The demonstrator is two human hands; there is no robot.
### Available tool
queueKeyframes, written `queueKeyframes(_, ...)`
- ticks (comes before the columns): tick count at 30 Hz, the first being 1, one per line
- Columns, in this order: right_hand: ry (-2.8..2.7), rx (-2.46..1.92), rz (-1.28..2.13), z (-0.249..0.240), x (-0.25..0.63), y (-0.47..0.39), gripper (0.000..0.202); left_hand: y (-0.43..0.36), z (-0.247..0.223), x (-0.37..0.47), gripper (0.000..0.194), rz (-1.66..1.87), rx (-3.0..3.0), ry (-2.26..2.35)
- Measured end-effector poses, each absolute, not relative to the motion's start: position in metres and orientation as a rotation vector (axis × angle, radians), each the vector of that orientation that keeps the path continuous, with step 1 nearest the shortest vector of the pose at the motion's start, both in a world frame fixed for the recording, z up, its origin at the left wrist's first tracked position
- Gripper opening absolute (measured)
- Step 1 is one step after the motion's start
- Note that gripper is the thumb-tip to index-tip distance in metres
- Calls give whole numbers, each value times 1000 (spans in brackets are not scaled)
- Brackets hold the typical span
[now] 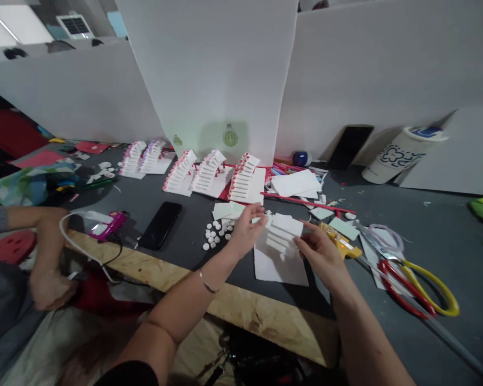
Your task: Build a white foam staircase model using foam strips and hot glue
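Observation:
In front of me a small white paper staircase model stands on a flat white card base. My right hand grips the model's right edge, thumb in front and fingers behind. To the left of the steps is my left hand, raised, thumb and fingers apart, and nothing shows between them. White round discs lie loose by my left wrist, with pale green card pieces just behind. Finished-looking paper staircases with red dots along one side stand farther back.
At right lie scissors with red and yellow handles, a yellow glue gun and a white cup. A black phone and a pink device with a cable lie left. Another person's arm rests beside the table's left edge.

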State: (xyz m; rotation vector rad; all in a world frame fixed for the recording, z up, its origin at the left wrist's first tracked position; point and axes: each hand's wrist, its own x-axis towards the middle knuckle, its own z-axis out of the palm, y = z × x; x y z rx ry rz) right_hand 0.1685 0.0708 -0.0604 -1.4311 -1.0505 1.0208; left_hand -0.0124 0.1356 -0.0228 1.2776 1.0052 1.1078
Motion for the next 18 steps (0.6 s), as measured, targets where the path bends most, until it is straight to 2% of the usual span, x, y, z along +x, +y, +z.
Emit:
queueKeyframes(2, -1197, -1471, 1037, -61, 172, 68, 57, 148, -8, -39, 38, 1168, 1484, 1081)
queueKeyframes(4, -1356, -1509, 978, -63, 173, 65, 51, 163, 0, -69, 29, 1126, 1791, 1254)
queueKeyframes(6, -1482, -1562, 785, -64, 173, 65, 46, 175, 0, -93, 24, 940, 2075, 1463)
queueKeyframes(9, -1556, -1670, 425, -60, 175, 66, 41, 185, -13, -110, 26, 547, 2289, 1600)
queueKeyframes(12, -1569, -1858, 252, -51, 190, 61, 38, 188, -26, -110, 27, 304, 2388, 1656)
queueKeyframes(15, -1585, -2141, 169, -43, 214, 48, 34, 189, -30, -108, 29, 225, 2451, 1696)
queueKeyframes(18, -1601, -2402, 163, -41, 231, 33, 33, 191, -29, -108, 33, 296, 2467, 1727)
